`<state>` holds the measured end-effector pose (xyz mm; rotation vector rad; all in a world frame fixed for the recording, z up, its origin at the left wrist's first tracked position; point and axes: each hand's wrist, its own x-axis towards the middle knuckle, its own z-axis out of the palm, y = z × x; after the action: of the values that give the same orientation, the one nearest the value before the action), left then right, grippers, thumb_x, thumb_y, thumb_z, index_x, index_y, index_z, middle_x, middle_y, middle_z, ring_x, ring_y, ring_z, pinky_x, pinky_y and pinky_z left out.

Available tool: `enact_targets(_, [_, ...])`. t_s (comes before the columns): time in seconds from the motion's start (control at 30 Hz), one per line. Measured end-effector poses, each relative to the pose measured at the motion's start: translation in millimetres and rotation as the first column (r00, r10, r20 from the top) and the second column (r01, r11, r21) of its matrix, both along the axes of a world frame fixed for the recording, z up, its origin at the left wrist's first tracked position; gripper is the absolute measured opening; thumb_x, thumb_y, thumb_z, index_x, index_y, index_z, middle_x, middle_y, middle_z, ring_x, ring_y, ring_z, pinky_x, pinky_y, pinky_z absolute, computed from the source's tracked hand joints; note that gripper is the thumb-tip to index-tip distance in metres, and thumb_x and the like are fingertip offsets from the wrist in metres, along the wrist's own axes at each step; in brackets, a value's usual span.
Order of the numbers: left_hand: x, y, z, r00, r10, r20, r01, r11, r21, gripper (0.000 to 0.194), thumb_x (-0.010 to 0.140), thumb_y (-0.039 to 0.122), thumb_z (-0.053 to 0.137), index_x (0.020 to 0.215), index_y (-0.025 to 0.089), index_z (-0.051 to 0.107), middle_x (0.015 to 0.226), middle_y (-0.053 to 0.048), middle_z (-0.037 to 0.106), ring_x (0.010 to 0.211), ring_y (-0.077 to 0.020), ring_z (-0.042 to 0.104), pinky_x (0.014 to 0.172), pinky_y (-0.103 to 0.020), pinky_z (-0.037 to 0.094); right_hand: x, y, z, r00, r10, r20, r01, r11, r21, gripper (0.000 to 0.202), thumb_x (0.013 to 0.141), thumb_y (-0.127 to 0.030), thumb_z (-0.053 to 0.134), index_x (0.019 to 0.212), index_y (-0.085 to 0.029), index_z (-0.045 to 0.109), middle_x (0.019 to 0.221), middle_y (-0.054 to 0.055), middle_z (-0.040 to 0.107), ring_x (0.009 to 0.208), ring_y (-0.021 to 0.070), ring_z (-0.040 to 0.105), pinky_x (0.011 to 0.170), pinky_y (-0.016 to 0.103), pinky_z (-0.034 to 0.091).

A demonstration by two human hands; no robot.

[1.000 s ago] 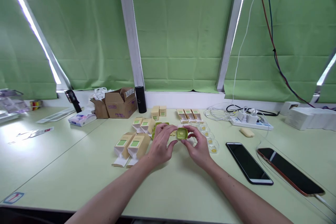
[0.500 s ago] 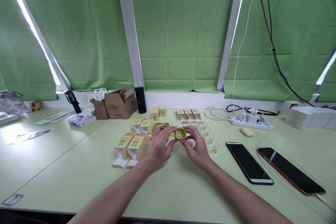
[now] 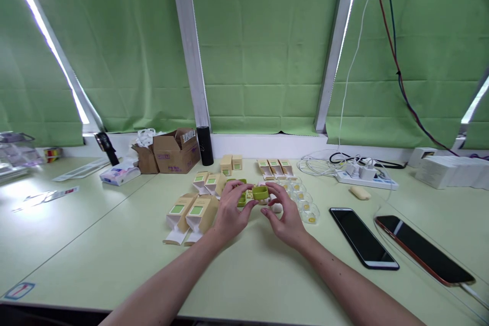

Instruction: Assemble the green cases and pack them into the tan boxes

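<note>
A small olive-green square cup (image 3: 261, 193) is pinched at its left side by the fingers and thumb of my left hand (image 3: 236, 207). My right hand (image 3: 285, 213) is at the cup's right side, its fingertips close to the wall and its thumb apart below; whether the fingertips touch cannot be made out. Behind my left fingers more green pieces (image 3: 242, 200) lie on the table, partly hidden. A small white piece (image 3: 277, 208) shows beside my right fingers. To the right is a row of clear plastic domed cases (image 3: 306, 206) with yellow centres.
Open tan cartons (image 3: 202, 211) stand left of my hands, with more small cartons (image 3: 275, 167) at the back. Two phones (image 3: 363, 238) lie right, near a power strip (image 3: 367, 179) with tangled cables. A brown cardboard box (image 3: 171, 154) and black cylinder (image 3: 205, 145) stand back left.
The green cup has tipped so its opening no longer faces me and its side wall shows. My right thumb has come away from its lower edge.
</note>
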<state>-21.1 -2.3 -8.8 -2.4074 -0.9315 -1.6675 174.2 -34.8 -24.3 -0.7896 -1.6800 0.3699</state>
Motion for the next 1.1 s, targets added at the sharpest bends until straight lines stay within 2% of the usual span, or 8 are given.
enact_targets(0.23, [2.5, 1.0, -4.1, 0.995, 0.001, 0.098, 0.013, 0.991, -0.135, 0.021, 0.096, 0.035, 0.073, 0.111, 0.02, 0.072, 0.109, -0.011, 0.069, 0.108, -0.0259, 0.067, 0.092, -0.042, 0.06, 0.3, 5.1, -7.3, 0.998, -0.048, 0.032, 0.047, 0.998, 0.034, 0.061, 0.089, -0.021, 0.069, 0.147, -0.031, 0.05, 0.136, 0.011, 0.065, 0.114, 0.0284, 0.066, 0.081, 0.042, 0.062])
enact_targets(0.4, [4.3, -0.5, -4.3, 0.996, -0.01, 0.09, 0.023, 0.99, -0.143, 0.016, 0.095, 0.036, 0.074, 0.097, 0.021, 0.074, 0.099, -0.009, 0.069, 0.1, -0.0245, 0.067, 0.088, -0.039, 0.058, -0.8, 6.2, -8.8, 0.996, -0.08, 0.051, 0.078, 0.996, 0.045, 0.058, 0.091, -0.023, 0.069, 0.145, -0.031, 0.05, 0.133, 0.011, 0.064, 0.107, 0.0276, 0.066, 0.079, 0.042, 0.062])
enact_targets(0.63, [7.7, -3.8, -5.4, 0.996, -0.062, 0.068, 0.076, 0.97, -0.231, 0.018, 0.096, 0.035, 0.072, 0.086, 0.02, 0.075, 0.094, -0.007, 0.069, 0.091, -0.0216, 0.067, 0.081, -0.034, 0.055, -1.1, 8.5, -10.3, 0.993, -0.105, 0.053, 0.103, 0.994, 0.04, 0.05, 0.092, -0.023, 0.069, 0.139, -0.031, 0.053, 0.128, 0.011, 0.065, 0.102, 0.0274, 0.066, 0.076, 0.042, 0.061])
enact_targets(0.87, [8.2, -4.0, -6.2, 0.988, -0.131, 0.08, 0.149, 0.939, -0.309, 0.023, 0.101, 0.035, 0.065, 0.088, 0.02, 0.078, 0.095, -0.008, 0.069, 0.092, -0.0215, 0.067, 0.081, -0.034, 0.054, -1.4, 7.8, -7.2, 0.994, -0.108, 0.026, 0.107, 0.994, 0.034, 0.044, 0.092, -0.021, 0.068, 0.133, -0.029, 0.055, 0.121, 0.009, 0.065, 0.099, 0.0256, 0.065, 0.078, 0.041, 0.061])
enact_targets(1.1, [9.5, -3.7, -5.2, 0.987, -0.127, 0.099, 0.151, 0.943, -0.296, 0.021, 0.1, 0.035, 0.066, 0.088, 0.02, 0.073, 0.091, -0.006, 0.067, 0.087, -0.0196, 0.064, 0.079, -0.033, 0.053, -1.3, 5.2, -3.0, 0.995, -0.095, 0.0, 0.095, 0.995, 0.017, 0.041, 0.091, -0.024, 0.07, 0.129, -0.03, 0.056, 0.121, 0.009, 0.059, 0.106, 0.0266, 0.061, 0.077, 0.04, 0.061])
